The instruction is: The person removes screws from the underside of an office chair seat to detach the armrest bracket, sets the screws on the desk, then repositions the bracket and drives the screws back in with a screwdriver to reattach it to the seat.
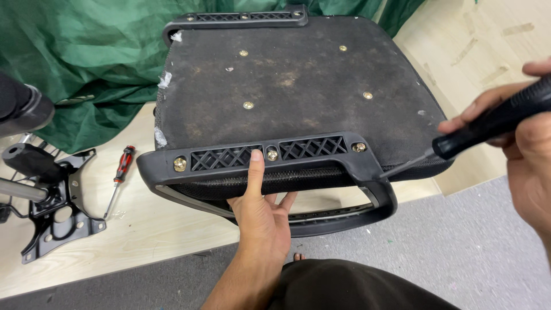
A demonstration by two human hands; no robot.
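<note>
The right hand (531, 155) has its grip closed round the black handle of a screwdriver (493, 117), whose long axis slants down and to the left; the thin shaft ends at the right corner of the near armrest bracket (270, 158), just beside the brass bolt (359, 147) there. Whether the tip touches the plastic or sits in a gap I cannot tell, since it is thin and dark against dark. The bolt lies up and left of the tip, close by, so the right hand is the nearer one to it

The left hand (261, 221) holds the same bracket from below: the thumb lies flat up its face between the two lattice panels, next to the middle bolt (272, 154), and the fingers curl under the edge, mostly hidden. Its grip is closed on the bracket

The bracket is fixed along the near edge of an upturned chair seat (287, 80), black and dusty, with small brass fittings on its underside and a second bracket (241, 19) at the far edge. The seat rests on a pale wooden desk (155, 229) with green cloth (74, 63) behind. To the left lie a red-handled screwdriver (119, 175) and a black metal chair mechanism (54, 206), partly cut off by the picture edge
</note>
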